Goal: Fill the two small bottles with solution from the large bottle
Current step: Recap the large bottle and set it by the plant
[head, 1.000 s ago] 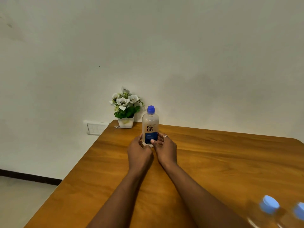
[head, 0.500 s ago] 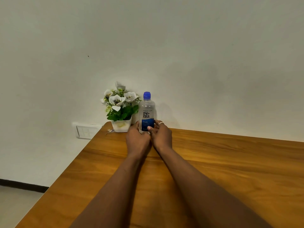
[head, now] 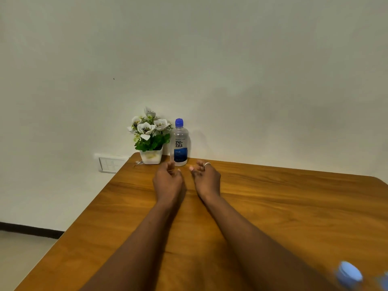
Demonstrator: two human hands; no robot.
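Large bottle (head: 179, 143) upright at far edge of table (head: 273, 206), close against wall (head: 231, 70), blue cap (head: 179, 122) on, label reading "renu" facing camera, clear contents nearly up to the neck. Just left of it, almost touching, white pot of flowers (head: 150, 139) at the table's back-left corner. Below that corner, on the wall, a white switch plate (head: 110, 164).

Left hand (head: 168, 182) and right hand (head: 206, 181) both reaching out over the tabletop, just short of the bottle's base, one to each side. Neither touching the bottle; a clear gap between fingertips and plastic. Both loose, fingers curled lightly inward, gripping nothing. Ring (head: 207, 164) on one right-hand finger. Forearms running back from the hands toward the near edge, the two hands apart with bare wood between.

At the bottom-right corner, blurred and cut by the frame edge, a small bottle (head: 348, 274) with pale blue cap, near the right forearm. Beside it, at the very edge, a second bluish smudge (head: 383, 280), too blurred to identify. Fill level of the small bottle not discernible.
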